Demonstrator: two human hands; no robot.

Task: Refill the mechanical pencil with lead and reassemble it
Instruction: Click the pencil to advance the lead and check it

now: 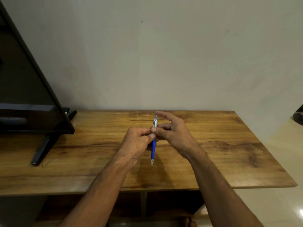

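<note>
Right now the person is holding a blue mechanical pencil [153,147] up above the middle of the wooden tabletop [229,145], with both hands meeting at its upper half. The pencil is standing nearly upright as seen from above, its metal tip pointing back toward the person and its silver clip end pointing toward the wall [164,54]. The left hand [137,143] is curling closed around the barrel, thumb and fingers pinching it just below the silver section. The right hand [172,130] is pinching the same spot from the other side with thumb and middle finger, while its index finger is reaching out over the top end of the pencil; I cannot tell whether that fingertip is touching the cap. The pencil's shadow is falling on the wood beneath it, so it is not resting on the surface. Off to the left, a black monitor [24,95] is standing on its angled foot at the tabletop's far corner. Below the front edge, the open compartments of a shelf [144,205] are showing.
</note>
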